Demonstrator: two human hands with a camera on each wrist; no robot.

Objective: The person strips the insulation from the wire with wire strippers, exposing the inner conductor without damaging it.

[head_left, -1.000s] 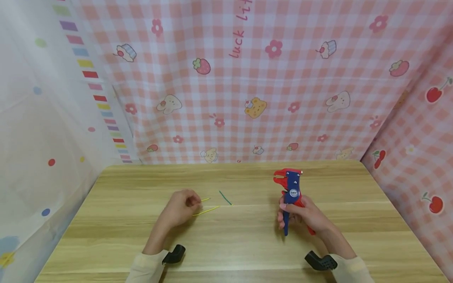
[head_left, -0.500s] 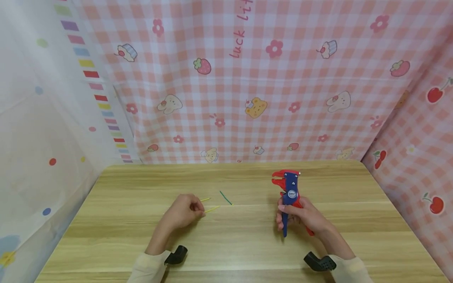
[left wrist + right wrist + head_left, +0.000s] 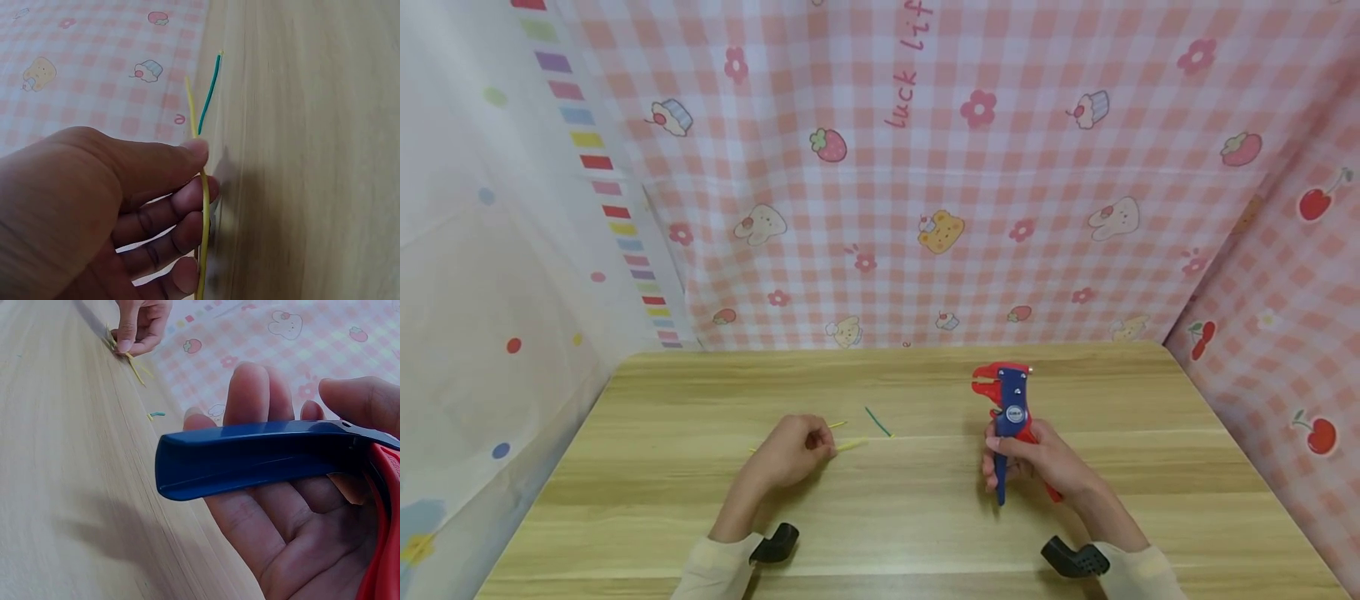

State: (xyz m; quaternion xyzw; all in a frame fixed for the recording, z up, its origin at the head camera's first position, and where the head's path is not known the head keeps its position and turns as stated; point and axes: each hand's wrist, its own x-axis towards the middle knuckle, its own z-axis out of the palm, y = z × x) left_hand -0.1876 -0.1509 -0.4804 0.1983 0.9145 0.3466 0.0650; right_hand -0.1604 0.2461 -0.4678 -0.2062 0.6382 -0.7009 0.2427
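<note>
Thumb and index finger of my left hand [image 3: 792, 450] pinch a thin yellow wire [image 3: 205, 244]. In the head view that yellow wire's [image 3: 852, 444] free end points right, and its tail shows left of the wrist. A second yellow wire [image 3: 838, 425] lies just behind the hand, partly covered by it. Farther right rests a short green wire [image 3: 877, 422] with a pale tip. My right hand [image 3: 1037, 458] grips a red and blue wire stripper [image 3: 1013, 398] upright, jaws upward and facing left. In the right wrist view its blue handle [image 3: 250, 456] lies across the fingers.
A wood-grain table [image 3: 895, 533] carries everything. Behind it hangs a pink checked cloth [image 3: 895, 192], and a similar cloth [image 3: 1300, 317] borders the right side. White dotted fabric [image 3: 467, 275] stands at the left.
My left hand has moved slightly right and down onto the nearer yellow wire and now pinches it off its earlier lie. The right hand with the wire stripper has drifted slightly left.
</note>
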